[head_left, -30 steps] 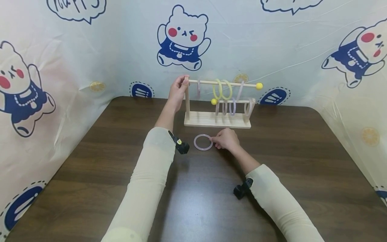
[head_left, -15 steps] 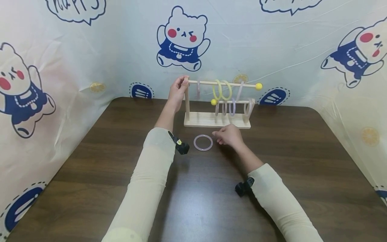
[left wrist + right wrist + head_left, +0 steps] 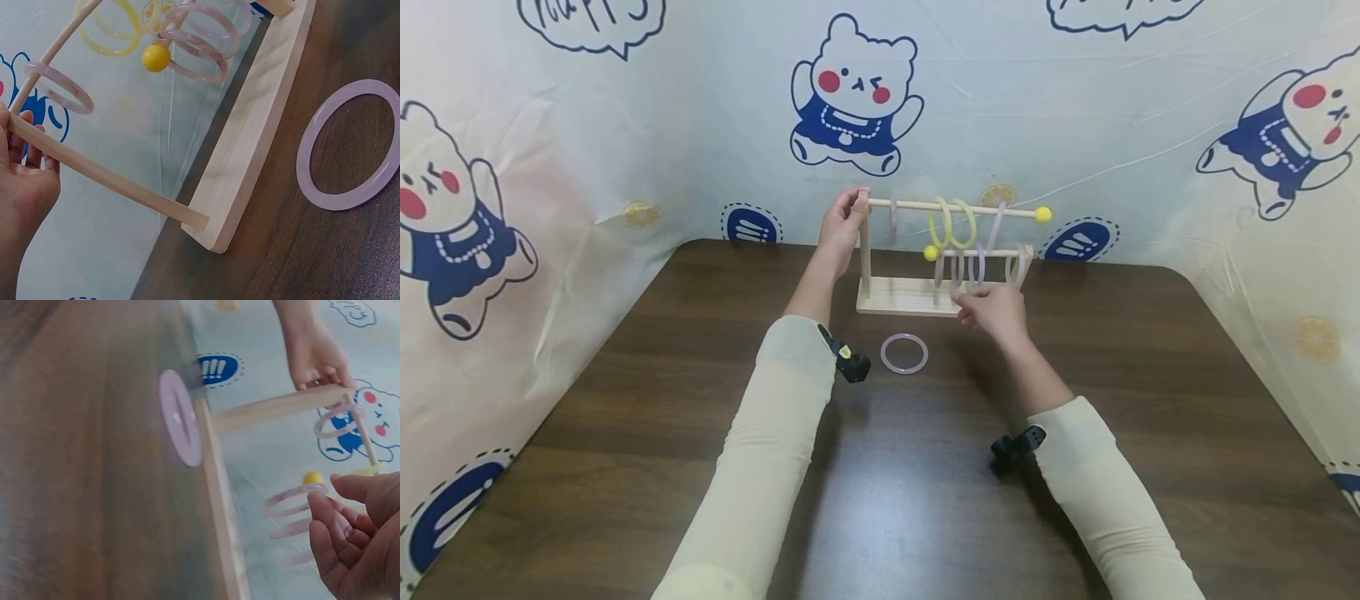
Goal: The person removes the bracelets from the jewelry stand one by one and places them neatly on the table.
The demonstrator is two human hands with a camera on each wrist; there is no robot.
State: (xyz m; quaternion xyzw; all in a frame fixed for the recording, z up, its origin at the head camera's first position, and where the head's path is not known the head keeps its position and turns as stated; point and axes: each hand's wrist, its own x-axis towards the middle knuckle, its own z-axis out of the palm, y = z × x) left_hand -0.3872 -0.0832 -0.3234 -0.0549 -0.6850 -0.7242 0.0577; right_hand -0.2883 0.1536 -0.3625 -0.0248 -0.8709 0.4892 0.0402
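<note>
My left hand [image 3: 842, 223] grips the top of the left post of a wooden bangle stand [image 3: 906, 296], fingers behind it in the left wrist view. My right hand [image 3: 997, 312] is in front of the stand's base, below the lower rod; its fingers are loosely bent, thumb and index apart, holding nothing in the right wrist view. A pale purple bangle [image 3: 304, 156] lies flat on the table in front of the stand. Two yellow bangles [image 3: 948, 221] and two pale ones hang on the upper rod. Several pale pink and purple bangles [image 3: 977, 267] hang on the lower rod.
Yellow balls cap the upper rod [image 3: 1042, 214] and the lower rod [image 3: 931, 252]. The stand is near the back edge of the brown wooden table [image 3: 700, 333]. Behind and beside it hangs a curtain [image 3: 1000, 108] printed with bears.
My right hand has let go of the bangle on the table and moved up and right towards the stand. The bangle stays flat there. My left hand has not moved.
</note>
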